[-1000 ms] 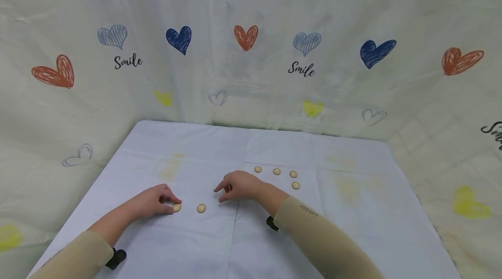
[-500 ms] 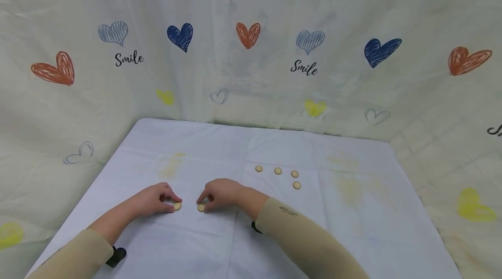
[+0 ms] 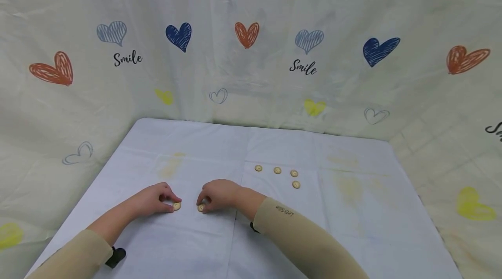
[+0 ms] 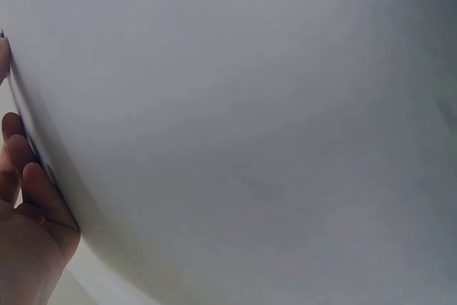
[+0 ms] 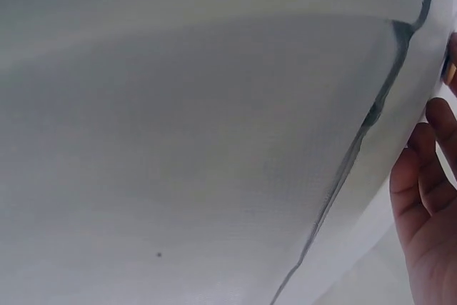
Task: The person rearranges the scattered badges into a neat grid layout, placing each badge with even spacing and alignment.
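Observation:
On the left half of the white-covered table, my left hand (image 3: 154, 200) pinches a round tan button (image 3: 177, 206) at its left edge between thumb and finger. A short way to the right, my right hand (image 3: 219, 195) grips a second tan button (image 3: 201, 207) by its edge, low against the cloth. A small gap separates the two buttons. In the left wrist view, fingers (image 4: 43, 194) curl at the lower left with no button showing. The right wrist view has curled fingers (image 5: 421, 176) along its right edge.
Farther back, three matching buttons (image 3: 277, 170) lie in a row, with another button (image 3: 296, 185) just in front of the rightmost. The white table (image 3: 353, 235) meets a curtain (image 3: 266, 83) printed with hearts at its back edge.
My right hand has come left and down from above the cloth and taken hold of the right-hand button. The left hand stays in place at its button.

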Tool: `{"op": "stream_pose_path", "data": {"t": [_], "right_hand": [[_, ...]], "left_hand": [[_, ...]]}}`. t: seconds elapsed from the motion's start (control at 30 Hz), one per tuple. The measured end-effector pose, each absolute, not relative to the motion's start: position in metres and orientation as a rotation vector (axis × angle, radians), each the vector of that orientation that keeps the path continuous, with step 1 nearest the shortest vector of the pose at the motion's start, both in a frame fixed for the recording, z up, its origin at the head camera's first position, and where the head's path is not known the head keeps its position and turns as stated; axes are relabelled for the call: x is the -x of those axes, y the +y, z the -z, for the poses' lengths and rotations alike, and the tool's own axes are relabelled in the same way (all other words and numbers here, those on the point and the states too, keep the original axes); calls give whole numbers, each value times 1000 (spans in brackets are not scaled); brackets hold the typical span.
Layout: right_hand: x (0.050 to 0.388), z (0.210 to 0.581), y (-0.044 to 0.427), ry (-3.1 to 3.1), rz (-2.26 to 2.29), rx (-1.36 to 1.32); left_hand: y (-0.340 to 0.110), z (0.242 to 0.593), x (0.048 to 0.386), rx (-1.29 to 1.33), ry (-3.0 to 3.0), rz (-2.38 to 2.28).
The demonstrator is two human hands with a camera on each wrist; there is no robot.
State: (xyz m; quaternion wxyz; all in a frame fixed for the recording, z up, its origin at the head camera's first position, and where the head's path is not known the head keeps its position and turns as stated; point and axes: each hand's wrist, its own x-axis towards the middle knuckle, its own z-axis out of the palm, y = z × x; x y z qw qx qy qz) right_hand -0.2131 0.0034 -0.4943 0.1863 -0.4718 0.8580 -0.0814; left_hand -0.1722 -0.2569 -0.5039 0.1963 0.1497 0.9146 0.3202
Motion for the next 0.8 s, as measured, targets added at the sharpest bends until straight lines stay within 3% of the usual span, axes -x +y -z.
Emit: {"op": "stream_pose_path", "data": {"t": [0.8], "right_hand": [[216, 498, 16, 2430, 216, 1374]], "left_hand": [[-258, 511, 175, -401, 2578, -867]]}}
